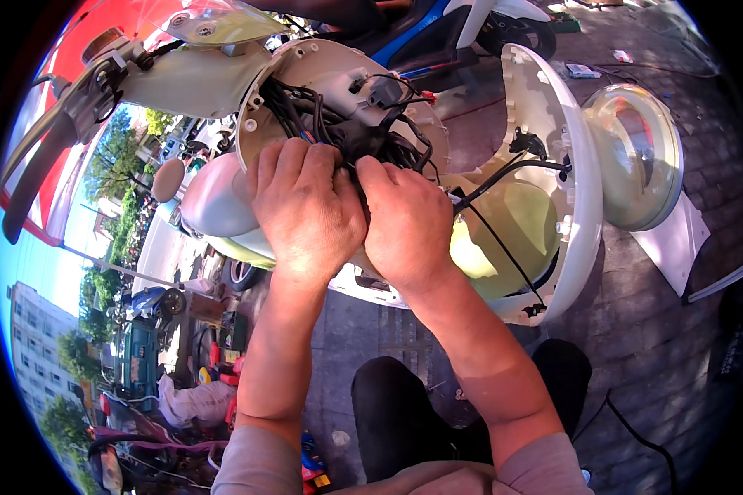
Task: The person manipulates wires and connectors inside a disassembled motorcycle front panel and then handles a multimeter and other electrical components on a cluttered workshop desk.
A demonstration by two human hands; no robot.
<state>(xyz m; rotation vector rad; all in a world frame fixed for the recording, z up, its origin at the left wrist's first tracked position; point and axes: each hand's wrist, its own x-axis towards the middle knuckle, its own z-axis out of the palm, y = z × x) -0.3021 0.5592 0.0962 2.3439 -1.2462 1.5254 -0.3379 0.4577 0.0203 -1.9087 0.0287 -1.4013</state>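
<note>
Side by side, my left hand [309, 206] and my right hand [409, 219] are closed at a bundle of black wires [309, 111]. The wires lie inside the opened cream front housing [260, 87] of a scooter. My fingertips are curled under and hidden, but both hands appear to grip the wires, knuckles nearly touching. Just above them sits a grey connector [381, 92] with thin leads. To the right of my right hand, a cream body shell [584, 190] stands open, with a black cable [499, 175] crossing its inside.
A round clear-lensed headlight [640, 157] protrudes beyond the shell. At upper left are the handlebar's brake lever [45, 157] and a pale rounded cover [216, 198]. A white panel [673, 243] lies on the paving at right. Another scooter with blue trim [409, 33] stands behind.
</note>
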